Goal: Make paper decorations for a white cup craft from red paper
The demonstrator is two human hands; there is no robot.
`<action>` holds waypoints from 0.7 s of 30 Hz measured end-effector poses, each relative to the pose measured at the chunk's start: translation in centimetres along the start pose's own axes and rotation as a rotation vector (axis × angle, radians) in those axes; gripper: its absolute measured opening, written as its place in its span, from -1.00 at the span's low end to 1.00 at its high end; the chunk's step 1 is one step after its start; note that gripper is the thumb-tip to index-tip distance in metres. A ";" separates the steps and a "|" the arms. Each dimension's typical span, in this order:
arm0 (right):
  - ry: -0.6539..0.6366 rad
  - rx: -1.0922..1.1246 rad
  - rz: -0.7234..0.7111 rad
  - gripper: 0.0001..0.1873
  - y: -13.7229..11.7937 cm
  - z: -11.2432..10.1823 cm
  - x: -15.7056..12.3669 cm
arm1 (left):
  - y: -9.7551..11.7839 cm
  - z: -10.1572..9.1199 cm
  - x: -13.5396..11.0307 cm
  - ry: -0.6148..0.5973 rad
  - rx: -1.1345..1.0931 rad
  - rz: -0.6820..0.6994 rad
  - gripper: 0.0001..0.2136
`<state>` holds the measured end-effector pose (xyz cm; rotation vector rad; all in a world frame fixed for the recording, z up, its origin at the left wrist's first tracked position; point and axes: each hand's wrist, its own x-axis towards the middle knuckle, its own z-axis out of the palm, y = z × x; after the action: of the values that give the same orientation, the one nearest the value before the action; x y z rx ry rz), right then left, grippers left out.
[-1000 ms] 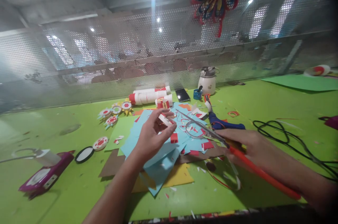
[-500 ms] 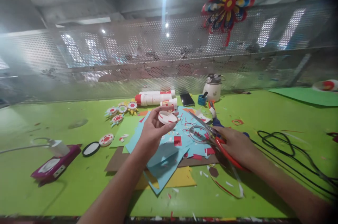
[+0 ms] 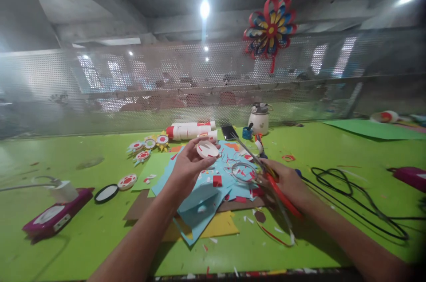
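Note:
Between the thumb and fingers of my left hand (image 3: 186, 164) is a round white paper disc (image 3: 207, 149) with small red marks, held tilted above the paper pile. My right hand (image 3: 288, 182) grips red-handled scissors (image 3: 274, 191), their blades pointing up and left toward the phone. The blades are apart from the disc. Beneath both hands lie light blue paper sheets (image 3: 203, 200), strewn with red and white scraps. A clear tape roll (image 3: 244, 172) sits beside the scissors on the blue paper.
Left on the green table (image 3: 109, 242) are a purple power strip (image 3: 58, 215), a black-rimmed disc (image 3: 106, 193) and red-and-white paper rounds (image 3: 142, 156). Behind stand white tubes (image 3: 191, 132), a phone (image 3: 229, 133) and a bottle (image 3: 258, 119). Black cable (image 3: 353, 197) coils at right.
The view has tilted up and turned slightly right, so the table things sit farther left. My left hand still holds the disc, and my right hand still holds the scissors.

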<state>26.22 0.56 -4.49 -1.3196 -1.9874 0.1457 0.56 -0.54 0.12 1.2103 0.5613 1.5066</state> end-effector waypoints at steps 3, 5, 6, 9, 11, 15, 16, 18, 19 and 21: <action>0.030 0.089 0.023 -0.50 -0.7 0.3 -0.1 | -0.5 -0.2 0.1 -0.063 0.022 -0.032 -0.47; 0.069 0.136 0.023 -0.50 -0.8 0.5 0.0 | -1.1 -0.4 0.2 -0.078 0.037 -0.034 -0.47; 0.089 0.164 0.016 -0.51 -0.8 0.6 0.1 | -1.3 -0.6 0.2 -0.067 0.041 -0.035 -0.47; 0.115 0.252 -0.008 -0.55 -1.2 0.3 0.4 | -2.0 -0.8 0.3 -0.026 0.025 -0.068 -0.47; 0.107 0.279 0.008 -0.56 -2.0 -0.1 0.9 | -1.9 -1.2 0.6 -0.044 -0.053 -0.083 -0.52; 0.044 0.270 0.015 -0.53 -3.7 -0.4 2.7 | -0.2 -3.0 1.9 0.067 -0.172 0.025 -0.86; 0.034 0.291 0.003 -0.53 -4.0 -0.2 3.3 | 0.4 -3.7 2.3 0.123 -0.162 0.065 -0.88; 0.032 0.339 0.003 -0.52 -4.2 0.4 4.3 | 1.5 -5.1 2.9 0.217 -0.167 0.134 -0.90; 0.045 0.360 0.013 -0.51 -4.2 0.8 4.6 | 2.0 -5.7 3.2 0.264 -0.165 0.156 -0.90; 0.093 0.374 0.036 -0.48 -3.8 1.4 5.0 | 2.7 -6.7 3.4 0.339 -0.168 0.178 -0.90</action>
<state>21.45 3.36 -1.24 -1.0979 -1.7549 0.4430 -6.30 3.40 1.19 0.8986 0.5459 1.8899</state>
